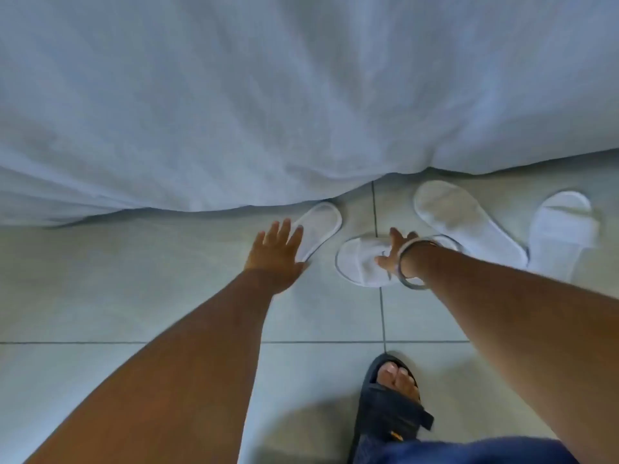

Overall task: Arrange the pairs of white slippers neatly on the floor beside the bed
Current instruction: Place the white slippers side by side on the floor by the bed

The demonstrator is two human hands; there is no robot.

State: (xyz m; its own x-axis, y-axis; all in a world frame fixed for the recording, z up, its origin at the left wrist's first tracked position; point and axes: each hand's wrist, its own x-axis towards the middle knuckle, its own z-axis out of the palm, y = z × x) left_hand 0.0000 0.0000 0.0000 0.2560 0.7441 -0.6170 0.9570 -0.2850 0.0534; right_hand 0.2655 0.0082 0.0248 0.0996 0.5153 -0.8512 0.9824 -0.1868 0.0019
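Several white slippers lie on the tiled floor by the bed. My left hand (276,251) is spread flat over the near end of one slipper (321,222) whose far end points toward the bed. My right hand (392,251), with a bangle on the wrist, grips the strap of a second slipper (360,262) lying crosswise. A third slipper (465,222) lies sole up to the right, angled. A fourth slipper (562,229) lies at the far right, strap up.
The white bed cover (268,112) hangs down to the floor across the top of the view. My foot in a dark sandal (392,400) stands on the pale tiles (134,296) near the bottom.
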